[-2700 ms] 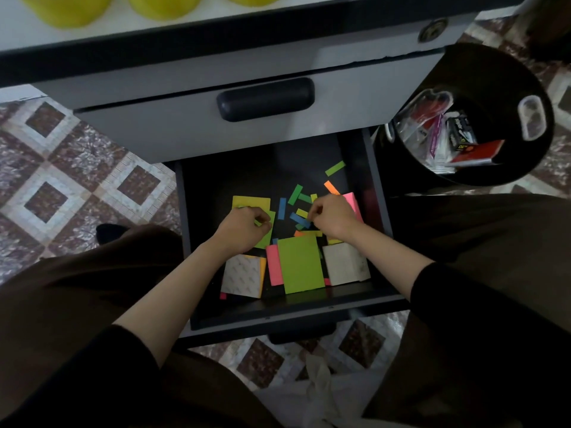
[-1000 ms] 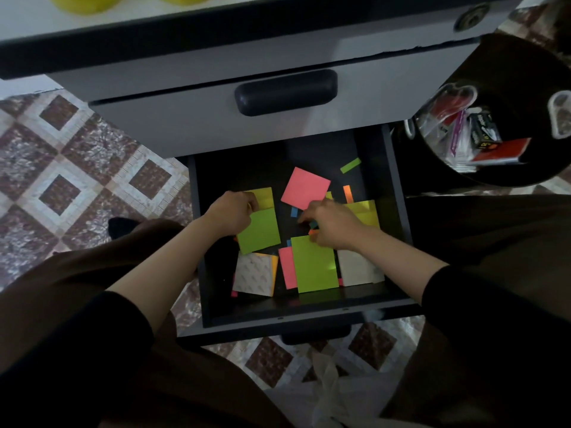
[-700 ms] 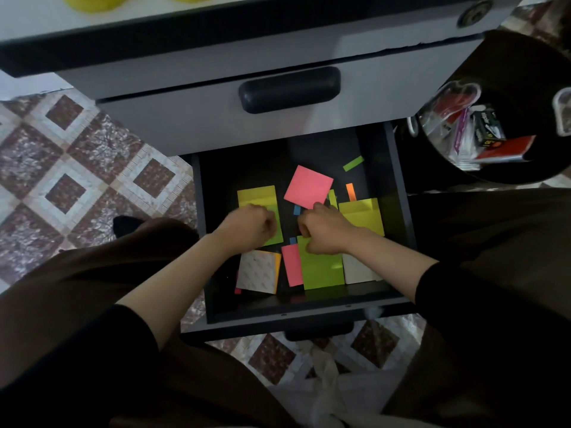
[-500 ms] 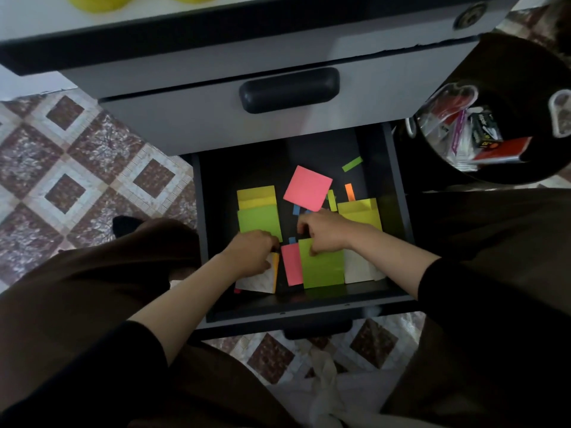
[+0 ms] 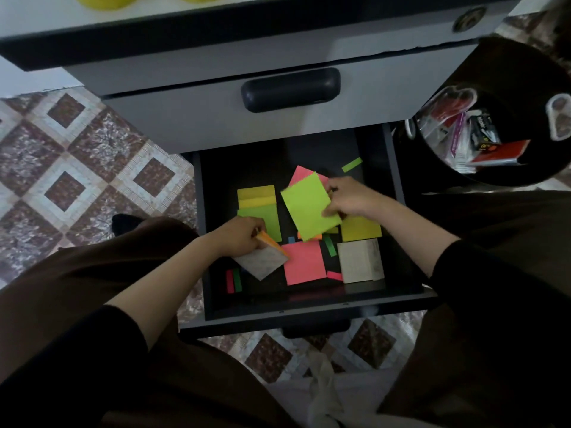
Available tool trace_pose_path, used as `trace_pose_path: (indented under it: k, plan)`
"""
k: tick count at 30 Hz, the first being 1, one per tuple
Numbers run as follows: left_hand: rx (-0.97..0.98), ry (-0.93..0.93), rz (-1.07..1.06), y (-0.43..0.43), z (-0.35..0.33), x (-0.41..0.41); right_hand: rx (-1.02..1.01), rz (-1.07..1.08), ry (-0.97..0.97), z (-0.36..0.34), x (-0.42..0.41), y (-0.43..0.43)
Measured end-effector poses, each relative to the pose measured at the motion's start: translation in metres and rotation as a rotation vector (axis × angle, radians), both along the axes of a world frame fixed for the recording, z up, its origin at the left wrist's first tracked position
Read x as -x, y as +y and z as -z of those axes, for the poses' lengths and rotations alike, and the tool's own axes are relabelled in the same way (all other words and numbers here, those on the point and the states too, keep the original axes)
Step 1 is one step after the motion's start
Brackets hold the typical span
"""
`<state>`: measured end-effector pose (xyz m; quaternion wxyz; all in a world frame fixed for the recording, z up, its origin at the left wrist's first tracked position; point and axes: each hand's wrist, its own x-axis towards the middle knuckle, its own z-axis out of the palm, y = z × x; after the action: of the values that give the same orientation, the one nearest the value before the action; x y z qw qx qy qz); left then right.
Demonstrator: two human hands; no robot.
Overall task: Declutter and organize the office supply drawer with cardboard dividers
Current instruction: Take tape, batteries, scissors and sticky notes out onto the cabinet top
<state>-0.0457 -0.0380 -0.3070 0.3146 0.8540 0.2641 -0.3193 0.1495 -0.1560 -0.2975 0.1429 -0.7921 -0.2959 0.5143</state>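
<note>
- Drawer [image 5: 309, 310] stands pulled open below a closed upper drawer [image 5: 200, 118]; pads and strips [image 5: 351, 164] lie scattered on its dark floor.
- Right hand [image 5: 349, 197] pinches a lime pad [image 5: 309, 206] by its right edge, raised and tilted, mid-drawer.
- Left hand [image 5: 239, 236] grips an orange-edged pad [image 5: 262, 261], tilted, near-left.
- Pink pad [image 5: 304, 262] lies flat, near centre; white block [image 5: 358, 261] to its right.
- Bin [image 5: 509, 72] holding packets stands far right.

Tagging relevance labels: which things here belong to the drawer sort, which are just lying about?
Job: open drawer, lime pad in right hand, orange-edged pad in left hand, pink pad, white pad, yellow pad, loose green strip.
Lying about: upper drawer, black bin of packets, yellow objects on top.
</note>
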Motion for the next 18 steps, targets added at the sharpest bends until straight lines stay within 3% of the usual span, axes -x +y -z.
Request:
trace_pose_path:
  k: [2,8,13,18]
  plan:
    - [-0.003,-0.040,-0.086,0.001,-0.002,-0.001,0.048,-0.112,-0.154,0.014,0.007,-0.009]
    - [-0.070,-0.076,-0.280,0.005,0.000,-0.005,0.019,-0.063,-0.359,0.018,0.014,-0.007]
    - [-0.055,-0.087,-0.277,0.004,0.002,-0.007,0.152,-0.316,-0.587,0.021,0.046,0.001]
    - [-0.067,-0.102,-0.285,0.003,-0.001,-0.005,0.171,-0.267,-0.588,0.027,0.057,0.007]
